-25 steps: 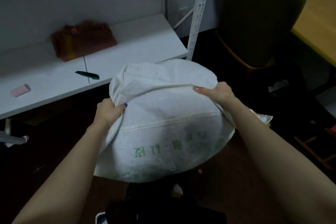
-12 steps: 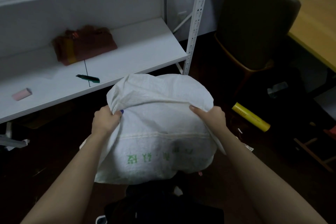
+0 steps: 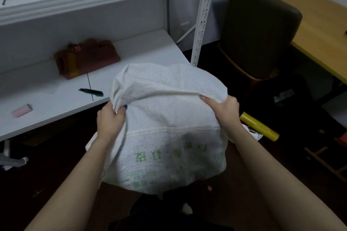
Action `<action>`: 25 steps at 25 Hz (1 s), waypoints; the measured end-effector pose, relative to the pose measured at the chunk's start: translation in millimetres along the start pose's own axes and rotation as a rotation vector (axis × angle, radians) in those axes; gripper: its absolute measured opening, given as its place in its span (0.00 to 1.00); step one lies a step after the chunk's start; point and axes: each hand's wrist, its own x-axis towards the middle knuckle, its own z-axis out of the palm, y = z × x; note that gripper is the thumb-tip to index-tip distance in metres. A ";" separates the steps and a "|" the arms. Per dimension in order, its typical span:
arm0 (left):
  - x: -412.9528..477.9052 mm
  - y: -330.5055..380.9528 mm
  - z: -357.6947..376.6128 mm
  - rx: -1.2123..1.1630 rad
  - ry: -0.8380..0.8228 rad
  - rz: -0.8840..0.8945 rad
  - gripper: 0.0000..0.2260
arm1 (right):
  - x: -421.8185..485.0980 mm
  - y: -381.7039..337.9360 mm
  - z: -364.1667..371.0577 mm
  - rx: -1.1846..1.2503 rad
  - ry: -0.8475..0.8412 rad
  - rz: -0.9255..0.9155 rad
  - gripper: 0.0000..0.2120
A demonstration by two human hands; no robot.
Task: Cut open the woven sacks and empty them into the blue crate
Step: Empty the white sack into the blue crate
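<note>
**Head camera: two hands hold one white sack by a fold of its cloth**

Both bare forearms reach up from 7 and 5 o'clock toward the middle of the view. The left hand (image 3: 110, 120), at about 9 o'clock of the sack, is curled into a fist round a gathered bunch of cloth, and its thumb, with a dark blue nail, presses on the near face. The right hand (image 3: 223, 108), at about 3 o'clock of the sack, pinches the same fold. Its thumb lies on top and its other fingers are tucked under the cloth, out of sight.

The woven sack (image 3: 169, 122) fills the centre of the view, in front of the lower shelf (image 3: 56, 105) and above the dark floor. The taut fold between the hands runs from 9 to 3 o'clock, as does a stitched seam below it. The bulging body hangs toward 6 o'clock. Its green print reads upside down from here. Whether any end is cut open cannot be told.

There is one sack and two hands. On the shelf at 10 o'clock lie one green utility knife (image 3: 91, 92), one pink block (image 3: 22, 110) and one dark red bundle (image 3: 88, 57). At 3 o'clock one yellow roll (image 3: 259, 126) lies on the floor, and at 1 o'clock one dark chair (image 3: 257, 30) stands beside a wooden table (image 3: 309, 18).
</note>
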 end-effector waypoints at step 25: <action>-13.7 -10.6 -3.4 0.201 -0.008 -0.004 0.11 | -11.8 1.1 14.8 -0.273 0.001 -0.007 0.31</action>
